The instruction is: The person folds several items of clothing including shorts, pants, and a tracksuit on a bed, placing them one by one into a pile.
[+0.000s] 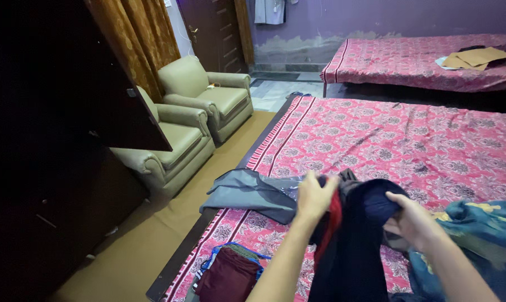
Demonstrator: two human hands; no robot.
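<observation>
At bed's (pixel 410 140) near edge, left hand (pixel 314 197) and right hand (pixel 412 221) both clamp dark garment (pixel 354 246), hanging lengthwise down between them.

A purple wall (pixel 432 17) with a worn lower band backs 2 beds (pixel 432 140) under red floral sheets. 2 olive armchairs (pixel 208 98) stand before gold curtains (pixel 135 39), beside a dark wardrobe (pixel 51 168), on tan floor (pixel 141 246).

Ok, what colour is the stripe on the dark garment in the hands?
Red, running down the dark navy cloth garment beside the left hand; head view.
</observation>
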